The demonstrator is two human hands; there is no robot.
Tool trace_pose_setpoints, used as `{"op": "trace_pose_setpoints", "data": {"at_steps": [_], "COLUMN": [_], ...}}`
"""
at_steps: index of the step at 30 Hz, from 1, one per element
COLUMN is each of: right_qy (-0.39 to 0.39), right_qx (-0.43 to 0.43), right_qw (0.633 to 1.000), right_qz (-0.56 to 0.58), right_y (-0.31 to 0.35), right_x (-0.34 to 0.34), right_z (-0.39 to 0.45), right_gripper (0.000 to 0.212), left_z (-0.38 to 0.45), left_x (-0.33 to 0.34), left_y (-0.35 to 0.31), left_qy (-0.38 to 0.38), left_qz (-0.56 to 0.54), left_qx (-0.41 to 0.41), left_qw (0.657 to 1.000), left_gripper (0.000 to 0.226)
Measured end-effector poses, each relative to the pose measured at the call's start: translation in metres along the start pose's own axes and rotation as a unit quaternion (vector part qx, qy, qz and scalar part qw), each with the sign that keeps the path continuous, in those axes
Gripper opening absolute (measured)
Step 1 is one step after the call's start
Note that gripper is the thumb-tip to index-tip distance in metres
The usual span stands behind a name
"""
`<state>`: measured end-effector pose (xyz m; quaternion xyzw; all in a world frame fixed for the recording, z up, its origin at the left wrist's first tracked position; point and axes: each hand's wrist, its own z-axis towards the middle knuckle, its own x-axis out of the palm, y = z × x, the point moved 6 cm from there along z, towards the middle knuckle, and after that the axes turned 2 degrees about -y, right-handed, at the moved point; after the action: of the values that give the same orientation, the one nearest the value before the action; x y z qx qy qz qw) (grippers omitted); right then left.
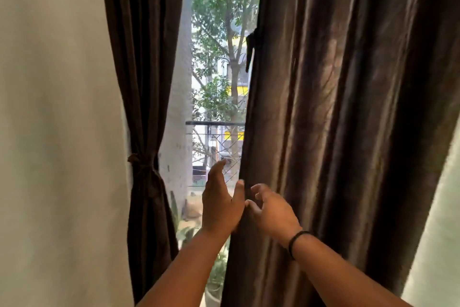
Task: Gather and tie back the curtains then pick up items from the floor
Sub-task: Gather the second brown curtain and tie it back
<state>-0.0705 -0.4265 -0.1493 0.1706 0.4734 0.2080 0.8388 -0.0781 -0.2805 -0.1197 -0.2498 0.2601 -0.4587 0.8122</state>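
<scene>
Both hands are raised at the inner edge of the right curtain (336,107), near centre. Left hand (220,203) is spread wide, palm toward the fabric edge, thumb side against or just beside the hem; nothing is gripped. Right hand (270,209) has its fingers loosely curled, half open, tips at the same edge; contact cannot be confirmed, and no fold is seen pinched. A black wristband (297,242) is worn on the right wrist.

Progress, as judged: roughly half of the curtain step is done. Left curtain (144,62) is already gathered and cinched by a dark tieback (142,160) at the wall (54,120) on the left. Right curtain is not yet gathered: it hangs loose and wide, covering most of the right side. A dark strip (250,50) hangs at its inner edge higher up, possibly its tieback; this cannot be told for sure. Floor items are not in view, so that part is presumed untouched.

Orientation: right curtain's long axis runs top to bottom, leaning slightly left toward the bottom in this wide-angle view; folds run along that axis. Inner edge faces left, toward the gap.

Farther off, through the gap, a window (219,33) with a balcony railing (214,123) and a tree (224,8) is seen.
</scene>
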Motion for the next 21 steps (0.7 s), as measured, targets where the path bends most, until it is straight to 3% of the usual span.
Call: {"op": "trace_pose_setpoints", "data": {"at_steps": [7, 21], "right_qy": [-0.044, -0.247], "right_qx": [-0.003, -0.04], "right_qw": [0.999, 0.961], "right_qz": [-0.02, -0.118], "right_y": [-0.04, -0.028], "right_x": [-0.065, -0.221], "right_z": [0.027, 0.184], "right_gripper": [0.04, 0.046], "left_z": [0.036, 0.241], "left_x": [0.062, 0.097], "left_y": [-0.059, -0.17], "left_qy": [0.051, -0.04], "left_qz": [0.017, 0.079], "left_qx": [0.047, 0.181], "left_qw": [0.997, 0.98], "left_gripper": [0.057, 0.076]}}
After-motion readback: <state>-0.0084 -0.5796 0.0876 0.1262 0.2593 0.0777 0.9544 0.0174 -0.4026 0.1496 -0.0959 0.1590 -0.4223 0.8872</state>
